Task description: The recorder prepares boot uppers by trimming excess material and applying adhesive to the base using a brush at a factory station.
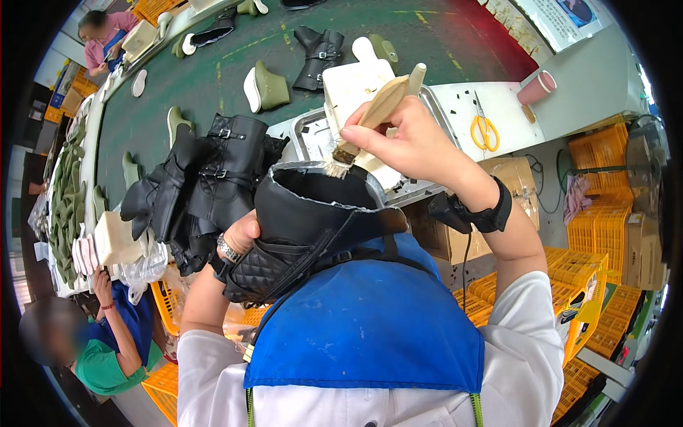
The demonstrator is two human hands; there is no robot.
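Note:
A black boot upper (292, 213) with a quilted panel lies against my body, its opening turned up and away from me. My left hand (242, 235) grips its left side, the fingers mostly hidden behind it. In my right hand (402, 135) is a wooden-handled brush (380, 103), bristles pointing down at the far rim of the opening. The rim has a pale, whitish edge. Whether the bristles touch it, I cannot tell. Just beyond the brush a white tub (348, 82) stands in a metal tray (306, 135) with small black scraps.
Several black buckled boot uppers (228, 156) are heaped left of the held one. Green wedge soles (269, 87) stand on the green conveyor belt (213, 85). Yellow-handled scissors (485, 132) and a pink cup (537, 87) lie at right. Yellow crates (601, 164) stack beyond. Two people work at left.

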